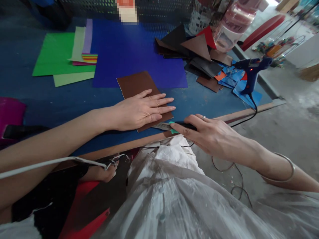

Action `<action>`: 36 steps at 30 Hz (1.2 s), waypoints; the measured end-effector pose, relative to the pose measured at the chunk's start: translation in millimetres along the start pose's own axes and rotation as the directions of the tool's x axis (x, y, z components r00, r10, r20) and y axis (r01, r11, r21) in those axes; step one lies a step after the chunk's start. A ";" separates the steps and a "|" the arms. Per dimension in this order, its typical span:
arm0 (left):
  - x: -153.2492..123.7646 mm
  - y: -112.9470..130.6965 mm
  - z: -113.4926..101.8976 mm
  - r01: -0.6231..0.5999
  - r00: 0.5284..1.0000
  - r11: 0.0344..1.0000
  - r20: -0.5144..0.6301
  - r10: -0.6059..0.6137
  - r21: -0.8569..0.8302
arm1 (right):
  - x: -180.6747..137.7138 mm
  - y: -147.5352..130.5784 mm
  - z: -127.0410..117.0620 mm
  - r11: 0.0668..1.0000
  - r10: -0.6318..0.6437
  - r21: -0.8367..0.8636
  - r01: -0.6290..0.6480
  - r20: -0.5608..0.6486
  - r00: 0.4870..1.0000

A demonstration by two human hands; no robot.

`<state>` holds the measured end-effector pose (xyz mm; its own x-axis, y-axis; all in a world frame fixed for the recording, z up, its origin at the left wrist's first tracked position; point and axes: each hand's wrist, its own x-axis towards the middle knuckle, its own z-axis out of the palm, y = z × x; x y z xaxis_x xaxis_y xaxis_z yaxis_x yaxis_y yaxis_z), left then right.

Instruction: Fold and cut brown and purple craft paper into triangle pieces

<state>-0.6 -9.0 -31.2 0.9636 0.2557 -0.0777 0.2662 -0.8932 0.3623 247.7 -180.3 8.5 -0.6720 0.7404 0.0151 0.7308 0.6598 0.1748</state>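
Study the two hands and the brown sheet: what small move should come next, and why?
Probably pull the cutter a short way along the near edge of the brown sheet. The left hand lies flat on the sheet, pinning it to the blue table, and the right hand grips the cutter with its blade at that edge, close to the left fingers, so keep them clear.

Plain brown among blues.
Dull blue table; brown sheet, deep-blue sheet, bright green sheet; cutter grey, teal slider, black handle; blue glue gun, red light.
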 end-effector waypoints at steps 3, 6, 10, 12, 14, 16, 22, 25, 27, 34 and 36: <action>0.0 0.0 -0.3 -0.003 1.000 1.000 -0.007 0.003 -0.016 | 1.7 -0.4 -0.5 1.000 -0.016 0.000 0.016 0.006 1.000; 0.0 0.3 -0.7 -0.007 1.000 1.000 0.006 0.007 -0.017 | 2.1 -0.5 0.8 1.000 -0.015 -0.008 0.015 -0.027 1.000; 0.1 1.5 -1.0 0.003 1.000 1.000 0.015 -0.003 -0.015 | 3.7 -0.2 3.2 1.000 -0.020 0.001 0.021 -0.057 0.998; 0.0 2.0 -1.1 0.004 1.000 1.000 0.010 -0.004 -0.024 | 4.4 -0.2 3.5 1.000 -0.025 0.000 0.025 -0.062 0.998; 0.0 2.1 -1.0 0.005 1.000 0.999 0.004 -0.005 -0.038 | 4.3 -0.4 3.0 1.000 -0.028 0.000 0.028 -0.063 0.998; 0.0 1.9 -0.7 0.006 1.000 0.999 0.004 -0.006 -0.045 | 3.8 -0.7 1.9 1.000 -0.029 -0.003 0.029 -0.062 0.998; 0.2 1.7 -0.5 0.016 1.000 0.998 0.010 -0.015 -0.053 | 5.7 -2.0 -0.5 0.998 -0.052 -0.027 0.050 -0.053 0.997; 0.2 2.4 -1.6 0.010 1.000 0.998 0.013 -0.010 -0.057 | 6.7 -2.8 -0.1 0.999 -0.041 -0.030 0.039 -0.052 0.998; 0.1 2.9 -2.3 0.003 1.000 0.999 0.020 -0.002 -0.046 | 7.3 -2.7 0.3 0.999 -0.047 -0.025 0.045 -0.057 0.997; 0.3 2.9 -1.8 0.012 1.000 1.000 0.029 -0.011 -0.029 | 11.4 -2.3 -1.5 0.997 -0.071 -0.019 0.070 -0.036 0.997; 0.6 2.6 -1.3 0.003 1.000 1.000 0.028 -0.003 -0.020 | 11.9 -2.5 -2.3 0.997 -0.082 -0.013 0.081 -0.029 0.996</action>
<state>0.6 -10.7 -29.1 0.9632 0.2477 -0.1047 0.2689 -0.8849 0.3802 237.5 -173.4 10.6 -0.7326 0.6800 0.0290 0.6721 0.7161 0.1881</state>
